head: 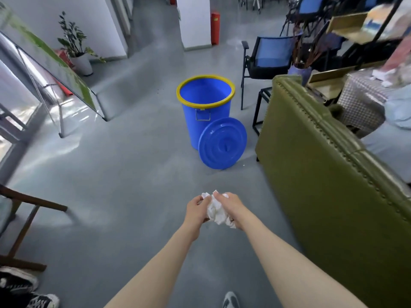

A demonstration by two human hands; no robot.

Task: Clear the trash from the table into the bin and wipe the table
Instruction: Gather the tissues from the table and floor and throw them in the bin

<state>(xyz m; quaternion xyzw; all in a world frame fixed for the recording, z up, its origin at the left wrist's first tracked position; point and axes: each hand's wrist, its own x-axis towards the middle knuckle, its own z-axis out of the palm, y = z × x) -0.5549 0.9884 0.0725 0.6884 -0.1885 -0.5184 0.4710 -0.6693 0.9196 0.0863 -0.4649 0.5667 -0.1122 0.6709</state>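
Observation:
A wad of crumpled white tissue (216,211) sits between both my hands, held out over the grey floor. My left hand (196,208) grips its left side with curled fingers, and my right hand (232,207) grips its right side. Ahead on the floor stands an open blue bin (205,107) with a yellow rim. Its round blue lid (222,143) leans against the bin's front right. The bin is some way beyond my hands. Its inside looks blue, with no contents that I can make out.
A green leather sofa back (322,163) runs along the right. A blue office chair (264,61) stands behind the bin. A leaning glass board (55,72) and a potted plant (76,45) are at left. A wooden chair frame (24,218) and someone's shoes (26,290) lie near left.

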